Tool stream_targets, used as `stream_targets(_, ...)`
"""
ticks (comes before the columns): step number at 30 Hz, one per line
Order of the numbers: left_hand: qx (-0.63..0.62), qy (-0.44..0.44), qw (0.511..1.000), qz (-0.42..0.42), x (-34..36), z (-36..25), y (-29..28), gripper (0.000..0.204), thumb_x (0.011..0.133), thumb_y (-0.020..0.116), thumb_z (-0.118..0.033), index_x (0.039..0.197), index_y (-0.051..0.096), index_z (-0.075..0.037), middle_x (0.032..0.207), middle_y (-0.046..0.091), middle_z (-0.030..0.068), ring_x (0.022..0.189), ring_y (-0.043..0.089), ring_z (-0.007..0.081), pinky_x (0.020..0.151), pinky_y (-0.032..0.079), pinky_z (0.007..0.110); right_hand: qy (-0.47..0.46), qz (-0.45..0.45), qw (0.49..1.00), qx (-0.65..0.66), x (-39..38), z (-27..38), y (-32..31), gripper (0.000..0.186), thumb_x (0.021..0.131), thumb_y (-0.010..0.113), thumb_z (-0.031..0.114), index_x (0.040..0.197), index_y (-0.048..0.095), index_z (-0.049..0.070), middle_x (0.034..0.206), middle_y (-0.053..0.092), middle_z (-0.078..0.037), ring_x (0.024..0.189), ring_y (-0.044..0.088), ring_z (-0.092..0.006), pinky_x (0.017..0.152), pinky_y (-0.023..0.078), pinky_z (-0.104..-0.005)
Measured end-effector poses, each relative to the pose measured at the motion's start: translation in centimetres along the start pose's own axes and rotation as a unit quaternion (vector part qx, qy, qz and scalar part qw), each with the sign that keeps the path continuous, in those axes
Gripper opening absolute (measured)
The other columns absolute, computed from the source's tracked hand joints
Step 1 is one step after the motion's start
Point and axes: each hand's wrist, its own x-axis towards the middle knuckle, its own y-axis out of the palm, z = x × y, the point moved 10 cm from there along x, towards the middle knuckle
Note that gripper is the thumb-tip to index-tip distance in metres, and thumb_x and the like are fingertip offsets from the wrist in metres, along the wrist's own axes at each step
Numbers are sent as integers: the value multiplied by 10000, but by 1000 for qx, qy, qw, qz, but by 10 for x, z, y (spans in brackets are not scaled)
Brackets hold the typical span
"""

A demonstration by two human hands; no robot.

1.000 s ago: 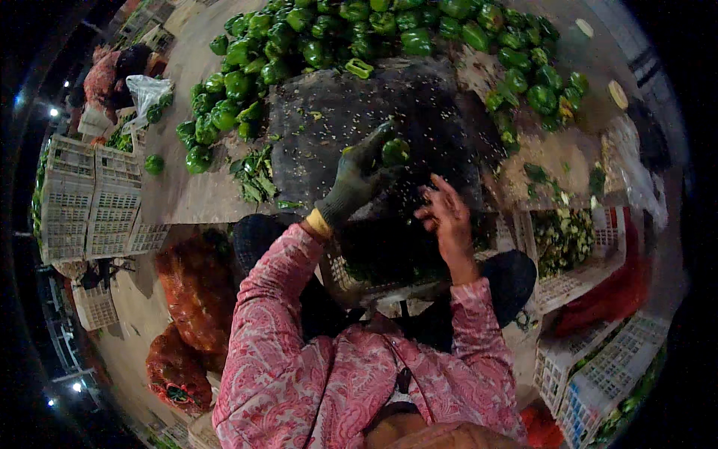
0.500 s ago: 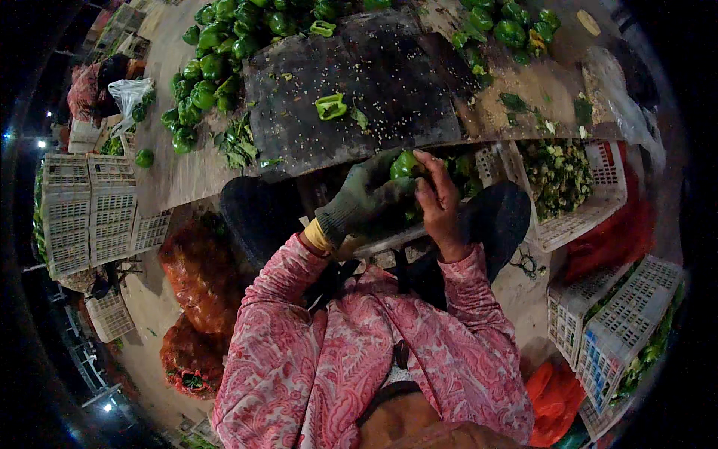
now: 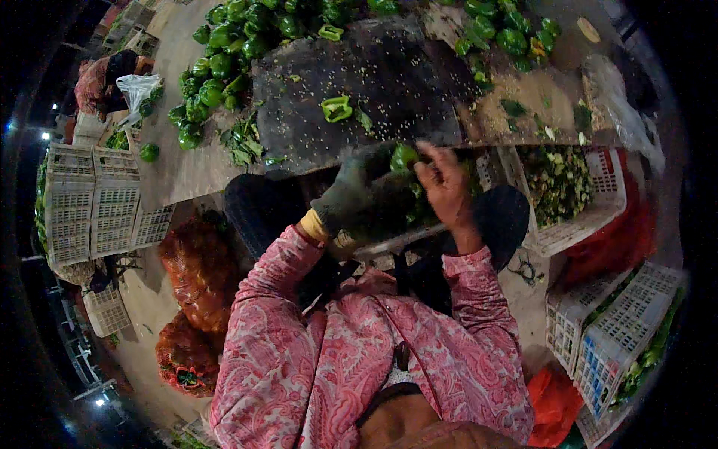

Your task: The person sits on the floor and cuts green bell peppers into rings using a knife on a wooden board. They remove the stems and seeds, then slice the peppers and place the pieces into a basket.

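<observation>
My left hand (image 3: 350, 191), in a dark grey-green glove with a yellow cuff, is closed round a green bell pepper (image 3: 404, 159) just off the table's near edge. Bare and slightly blurred, my right hand (image 3: 449, 187) is at the pepper's right side. Its thumb and forefinger are apart, and nothing shows between them. Below both hands, between my knees, more green peppers (image 3: 419, 206) sit in a shadowed crate. A cut pepper piece (image 3: 336, 109) lies ahead on the dark board (image 3: 299, 142), among scattered seeds.
Whole peppers (image 3: 221, 66) are heaped at the far left, others (image 3: 511, 41) at the far right. A crate of trimmings (image 3: 562, 241) stands right of my knee. Stacked crates (image 3: 71, 198) and red mesh sacks (image 3: 196, 273) are left; more crates (image 3: 621, 325) stand at lower right.
My right hand has drawn slightly right and back from the pepper, its fingers now off it. The left hand still holds the pepper, and the whole view has shifted slightly.
</observation>
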Motion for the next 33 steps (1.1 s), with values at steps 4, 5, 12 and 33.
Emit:
stream_targets(4, 4, -19, 995, -97, 34, 32, -48, 455, 892, 672, -147, 1286, 512, 13, 1182, 636, 88, 1045, 591, 157, 915, 485, 316, -64, -187, 955, -221, 48, -36, -64, 441, 861, 667, 210, 1272, 568, 85, 1237, 564, -186, 1050, 585, -354, 859, 491, -447)
stream_targets(5, -1, -34, 994, -107, 43, 51, -52, 484, 892, 670, -163, 1305, 495, 19, 1191, 634, 94, 1057, 587, 154, 919, 484, 320, -34, -172, 942, -285, 60, -52, -67, 458, 865, 658, 219, 1289, 551, 84, 1240, 555, -211, 1078, 564, -385, 873, 482, -466)
stream_targets(12, 245, 7, 961, -125, 61, 74, -63, 595, 830, 719, -261, 1320, 492, -13, 1156, 643, 185, 1064, 634, 282, 895, 496, 369, -18, -94, 897, -431, 103, -118, -64, 494, 889, 602, 234, 1341, 489, 69, 1227, 540, -298, 1006, 589, -471, 812, 495, -525)
stream_targets(33, 365, -47, 926, -82, 78, 82, -66, 522, 854, 635, -376, 1274, 452, -125, 1127, 597, 205, 1042, 585, 399, 848, 486, 479, 204, 15, 967, 151, -21, -19, -34, 445, 914, 635, 193, 1314, 509, 44, 760, 539, 32, 585, 457, -43, 518, 386, -224)
